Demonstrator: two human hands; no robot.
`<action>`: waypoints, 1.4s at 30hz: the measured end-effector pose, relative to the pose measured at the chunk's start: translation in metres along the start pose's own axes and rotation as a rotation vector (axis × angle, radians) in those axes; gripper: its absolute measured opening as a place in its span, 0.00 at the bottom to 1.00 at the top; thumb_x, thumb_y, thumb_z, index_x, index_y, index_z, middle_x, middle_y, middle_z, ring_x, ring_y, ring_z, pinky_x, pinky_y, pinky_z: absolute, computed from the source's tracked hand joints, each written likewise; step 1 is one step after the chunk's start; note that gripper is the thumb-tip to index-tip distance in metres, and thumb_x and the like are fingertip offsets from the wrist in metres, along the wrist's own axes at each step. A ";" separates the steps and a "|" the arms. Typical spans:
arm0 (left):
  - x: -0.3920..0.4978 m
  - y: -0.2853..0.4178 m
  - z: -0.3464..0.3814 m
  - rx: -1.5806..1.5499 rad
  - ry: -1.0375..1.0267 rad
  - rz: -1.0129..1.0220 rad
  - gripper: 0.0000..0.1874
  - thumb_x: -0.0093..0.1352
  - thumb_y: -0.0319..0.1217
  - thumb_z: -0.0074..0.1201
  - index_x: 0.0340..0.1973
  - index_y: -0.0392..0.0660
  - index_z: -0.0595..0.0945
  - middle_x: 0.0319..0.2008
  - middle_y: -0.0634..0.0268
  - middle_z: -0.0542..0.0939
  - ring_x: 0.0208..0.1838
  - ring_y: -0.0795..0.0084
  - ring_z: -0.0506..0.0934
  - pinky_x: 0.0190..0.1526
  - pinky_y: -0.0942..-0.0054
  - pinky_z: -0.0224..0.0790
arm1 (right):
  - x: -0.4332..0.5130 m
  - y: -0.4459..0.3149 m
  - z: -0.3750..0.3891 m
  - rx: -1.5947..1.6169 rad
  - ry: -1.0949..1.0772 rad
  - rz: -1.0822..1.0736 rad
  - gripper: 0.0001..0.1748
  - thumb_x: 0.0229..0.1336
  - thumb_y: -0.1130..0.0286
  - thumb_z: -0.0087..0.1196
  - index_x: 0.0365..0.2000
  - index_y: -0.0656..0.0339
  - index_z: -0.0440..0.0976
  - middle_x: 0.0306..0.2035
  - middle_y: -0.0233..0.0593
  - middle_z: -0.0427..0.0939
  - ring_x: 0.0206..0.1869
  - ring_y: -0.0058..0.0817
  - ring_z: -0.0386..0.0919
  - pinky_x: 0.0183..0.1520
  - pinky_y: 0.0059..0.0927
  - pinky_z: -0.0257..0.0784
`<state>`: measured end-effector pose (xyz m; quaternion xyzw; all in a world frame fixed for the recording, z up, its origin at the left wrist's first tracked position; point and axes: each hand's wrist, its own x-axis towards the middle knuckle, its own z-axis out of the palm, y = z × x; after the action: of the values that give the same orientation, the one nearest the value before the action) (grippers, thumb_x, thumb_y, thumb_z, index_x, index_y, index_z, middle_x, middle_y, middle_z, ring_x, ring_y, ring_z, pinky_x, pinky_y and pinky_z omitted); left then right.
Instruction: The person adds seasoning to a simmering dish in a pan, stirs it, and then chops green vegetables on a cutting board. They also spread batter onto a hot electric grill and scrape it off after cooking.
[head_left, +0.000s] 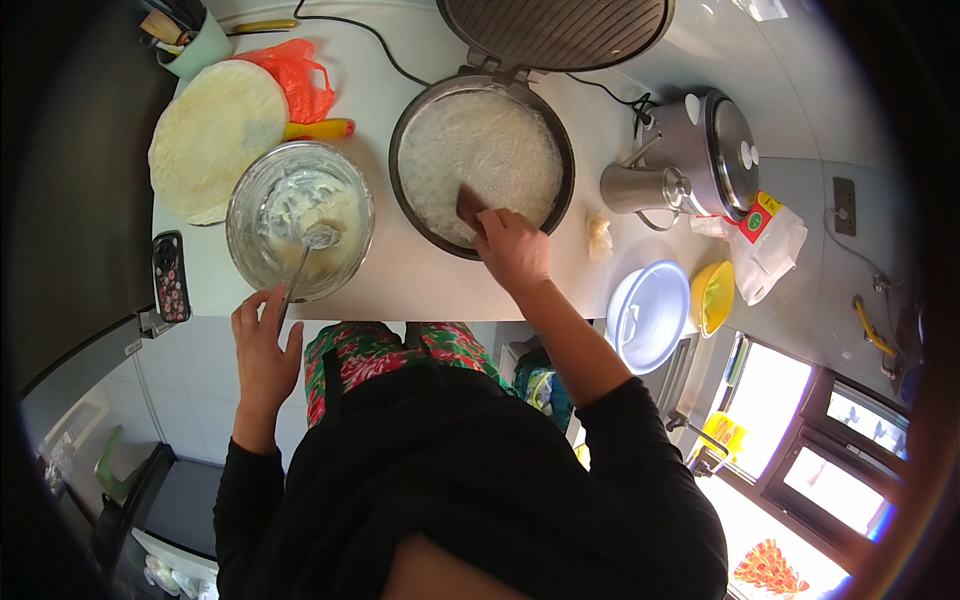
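Note:
An electric griddle (568, 176) with its ridged lid raised holds a thin, bubbly layer of pale batter (487, 142). My right hand (514, 247) grips a dark flat scraper (470, 206) over the near part of that batter; whether its edge touches is unclear. To the left, a clear mixing bowl (234, 217) has creamy batter and smears inside. A metal ladle (321, 237) rests in the bowl, its handle against the fingers of my left hand (264, 337) at the near rim. Whether those fingers close round the handle is hard to tell.
Pale round flatbreads (214, 142) lie at the left, by a red plastic bag (296, 82), a yellow handle (322, 129) and a phone (171, 277). At the right stand a metal pot (637, 187), a cooker (694, 150), a blue-white basin (649, 319) and a yellow basket (711, 298).

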<state>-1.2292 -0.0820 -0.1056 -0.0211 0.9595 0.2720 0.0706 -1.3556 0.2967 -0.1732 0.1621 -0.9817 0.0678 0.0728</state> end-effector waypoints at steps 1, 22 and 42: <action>0.001 -0.001 0.000 0.002 -0.003 0.001 0.32 0.65 0.25 0.61 0.66 0.45 0.74 0.58 0.50 0.71 0.62 0.47 0.67 0.63 0.53 0.64 | -0.004 -0.001 -0.006 0.102 0.030 -0.049 0.06 0.53 0.66 0.59 0.33 0.50 0.75 0.29 0.34 0.79 0.31 0.36 0.83 0.27 0.43 0.78; -0.002 0.000 -0.008 -0.007 -0.014 -0.001 0.31 0.65 0.24 0.61 0.65 0.44 0.75 0.58 0.50 0.73 0.62 0.48 0.68 0.64 0.55 0.64 | 0.023 0.075 0.003 0.823 -0.381 0.721 0.14 0.61 0.70 0.64 0.45 0.68 0.79 0.35 0.37 0.85 0.34 0.21 0.81 0.36 0.24 0.76; -0.001 0.010 -0.010 -0.010 -0.007 0.079 0.29 0.64 0.24 0.62 0.62 0.42 0.77 0.55 0.51 0.73 0.60 0.47 0.68 0.62 0.55 0.64 | 0.080 0.034 0.016 -0.219 0.018 0.194 0.05 0.55 0.67 0.59 0.34 0.51 0.80 0.32 0.36 0.81 0.35 0.37 0.83 0.34 0.41 0.80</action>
<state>-1.2300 -0.0790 -0.0916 0.0173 0.9579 0.2794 0.0632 -1.4440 0.3008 -0.1797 0.0569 -0.9936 -0.0316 0.0918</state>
